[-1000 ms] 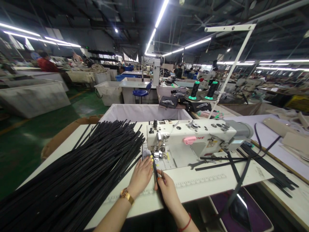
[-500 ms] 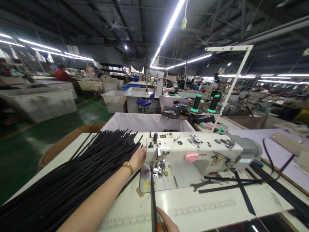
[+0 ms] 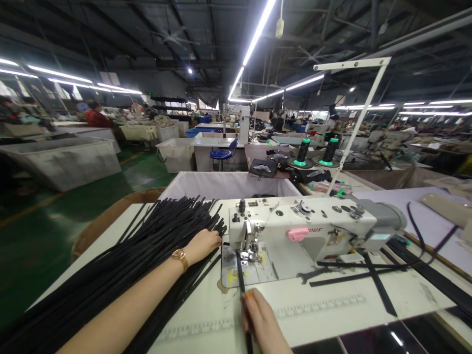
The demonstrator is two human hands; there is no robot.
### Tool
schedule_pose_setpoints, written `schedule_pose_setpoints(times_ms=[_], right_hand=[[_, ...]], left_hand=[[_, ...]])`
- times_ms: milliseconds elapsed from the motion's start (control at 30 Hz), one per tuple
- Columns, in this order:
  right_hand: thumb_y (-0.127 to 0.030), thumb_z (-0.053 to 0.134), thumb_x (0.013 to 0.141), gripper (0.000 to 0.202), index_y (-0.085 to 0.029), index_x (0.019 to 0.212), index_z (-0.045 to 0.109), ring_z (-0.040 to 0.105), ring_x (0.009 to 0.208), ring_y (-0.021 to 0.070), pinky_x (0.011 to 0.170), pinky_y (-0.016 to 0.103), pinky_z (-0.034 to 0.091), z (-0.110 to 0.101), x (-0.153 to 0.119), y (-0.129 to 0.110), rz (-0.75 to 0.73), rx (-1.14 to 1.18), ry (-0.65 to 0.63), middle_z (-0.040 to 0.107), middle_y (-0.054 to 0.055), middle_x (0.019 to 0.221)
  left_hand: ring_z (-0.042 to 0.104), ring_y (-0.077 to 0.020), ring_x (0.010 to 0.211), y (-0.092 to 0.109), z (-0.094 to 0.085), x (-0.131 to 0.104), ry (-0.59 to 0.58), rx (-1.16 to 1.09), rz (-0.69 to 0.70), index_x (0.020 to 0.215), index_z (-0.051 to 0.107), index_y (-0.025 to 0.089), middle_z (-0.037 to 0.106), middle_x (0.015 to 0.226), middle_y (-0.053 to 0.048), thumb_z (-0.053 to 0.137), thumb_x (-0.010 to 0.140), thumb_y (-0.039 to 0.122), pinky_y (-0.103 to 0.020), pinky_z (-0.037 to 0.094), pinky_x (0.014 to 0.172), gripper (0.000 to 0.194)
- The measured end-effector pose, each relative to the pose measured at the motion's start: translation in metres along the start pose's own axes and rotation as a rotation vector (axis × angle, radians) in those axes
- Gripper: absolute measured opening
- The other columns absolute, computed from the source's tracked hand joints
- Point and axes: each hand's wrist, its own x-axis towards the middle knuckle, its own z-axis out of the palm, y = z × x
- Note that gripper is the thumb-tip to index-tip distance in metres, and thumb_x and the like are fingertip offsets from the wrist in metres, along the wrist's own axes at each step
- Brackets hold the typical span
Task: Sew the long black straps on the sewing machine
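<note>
My right hand (image 3: 262,319) pinches a narrow black strap (image 3: 241,276) against the front of the table. That strap runs up under the presser foot (image 3: 248,255) of a white sewing machine (image 3: 276,221). My left hand (image 3: 202,246), with a watch on its wrist, is closed beside the left end of the machine head. Its fingers are curled at the ends of a large pile of black straps (image 3: 147,255); what they grip is hidden. The forearm lies across the pile.
A wrench (image 3: 313,275) and loose black strips (image 3: 381,290) lie right of the needle area. Ruler markings (image 3: 320,306) cross the tabletop. Behind the machine stand a lined bin (image 3: 228,182) and two black thread cones (image 3: 302,151). People work farther back.
My left hand has drawn back left from behind the machine head onto the strap pile. My right hand has moved up along the strap, nearer the presser foot. The view has shifted slightly.
</note>
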Motion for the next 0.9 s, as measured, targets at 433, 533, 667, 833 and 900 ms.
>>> schedule_pose_setpoints(times_ms=[433,533,667,833,900], right_hand=[[-0.033,0.045,0.094,0.024,-0.017,0.076,0.049,0.03,0.035,0.0009,0.034,0.013,0.014,0.055,0.124,-0.007,0.473,0.705,-0.148,0.049,-0.006,0.055],[-0.034,0.051,0.091,0.022,-0.018,0.075,0.048,0.032,0.036,0.0011,0.033,0.013,0.014,0.059,0.13,-0.006,0.41,0.704,-0.088,0.05,-0.007,0.054],[-0.043,0.069,0.075,0.033,-0.02,0.075,0.046,0.029,0.036,0.0007,0.032,0.013,0.012,0.062,0.121,-0.008,0.307,0.692,-0.027,0.047,-0.01,0.054],[-0.056,0.075,0.064,0.048,-0.019,0.079,0.048,0.03,0.041,-0.0005,0.034,0.013,0.012,0.05,0.077,-0.013,0.24,0.676,-0.067,0.05,-0.009,0.062],[-0.058,0.075,0.066,0.05,-0.017,0.085,0.053,0.029,0.043,-0.0007,0.036,0.013,0.013,0.039,0.054,-0.013,0.236,0.651,-0.08,0.051,-0.007,0.065]], left_hand=[[0.062,-0.0194,0.078,0.016,-0.008,-0.026,-0.093,-0.037,-0.14,0.082,0.064,0.02,0.065,0.084,-0.003,0.042,0.097,0.024,-0.031,0.039,0.073,0.026],[0.061,-0.0193,0.078,0.018,-0.01,-0.026,-0.104,-0.037,-0.142,0.082,0.063,0.019,0.064,0.084,-0.003,0.043,0.097,0.023,-0.031,0.039,0.073,0.025],[0.06,-0.0208,0.085,0.023,-0.02,-0.03,-0.091,-0.045,-0.105,0.087,0.063,0.019,0.063,0.091,-0.004,0.051,0.095,0.025,-0.033,0.041,0.077,0.015],[0.058,-0.0191,0.089,0.016,-0.064,-0.051,0.158,-0.195,-0.078,0.101,0.063,0.019,0.06,0.094,-0.005,0.042,0.098,0.021,-0.033,0.045,0.083,0.021],[0.057,-0.0193,0.096,0.003,-0.094,-0.076,0.423,-0.243,-0.155,0.111,0.061,0.019,0.059,0.102,-0.007,0.039,0.1,0.025,-0.035,0.046,0.088,0.026]])
